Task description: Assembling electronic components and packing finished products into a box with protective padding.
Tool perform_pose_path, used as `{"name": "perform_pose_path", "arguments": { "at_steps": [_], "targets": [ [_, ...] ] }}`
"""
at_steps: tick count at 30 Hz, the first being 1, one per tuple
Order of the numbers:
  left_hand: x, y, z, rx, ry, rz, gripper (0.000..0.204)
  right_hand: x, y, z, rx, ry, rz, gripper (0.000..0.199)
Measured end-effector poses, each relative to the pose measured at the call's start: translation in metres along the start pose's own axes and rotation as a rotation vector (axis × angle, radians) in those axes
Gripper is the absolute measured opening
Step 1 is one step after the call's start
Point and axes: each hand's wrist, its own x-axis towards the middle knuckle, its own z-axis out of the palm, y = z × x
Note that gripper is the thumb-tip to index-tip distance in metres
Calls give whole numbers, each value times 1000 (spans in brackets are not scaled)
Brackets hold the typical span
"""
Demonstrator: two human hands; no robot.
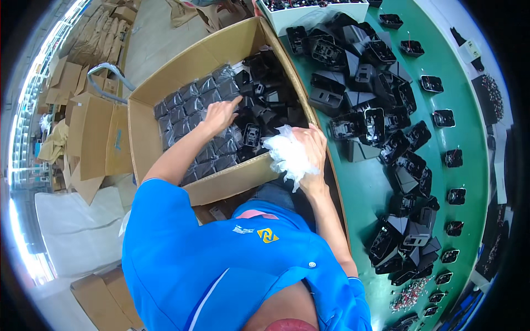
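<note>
A large cardboard box (216, 186) stands in front of me. Its left side holds rows of black plastic housings in clear bags (190, 105); loose black housings (270, 102) lie jumbled on its right side. My left hand (221, 115) reaches in over the bagged rows, index finger stretched out to the edge of the loose pile. Nothing shows in that hand, though its other fingers are partly hidden. At the box's right edge, my right hand (313, 148) is closed on a crumpled bunch of thin white plastic bags (290, 156).
On the right, a green worktable (353, 182) bears heaps of black housings (364, 83) and a row of open housings (443, 118) along its far side. A white bin (281, 16) of small parts stands at its top end. Cardboard boxes (91, 132) stand at left.
</note>
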Motion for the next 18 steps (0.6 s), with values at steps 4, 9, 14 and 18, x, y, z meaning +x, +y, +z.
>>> {"name": "perform_pose_path", "arguments": {
  "at_steps": [4, 9, 14, 18],
  "targets": [
    [21, -5, 14, 45, 81, 105, 23, -1, -4, -2, -15, 1, 11, 35],
    [42, -10, -10, -375, 148, 92, 22, 1, 0, 0, -4, 2, 27, 36],
    [40, -30, -34, -976, 24, -228, 21, -2, 0, -1, 14, 4, 16, 35],
    [49, -39, -23, -196, 125, -125, 23, 3, -1, -1, 10, 9, 17, 34]
  ]
}}
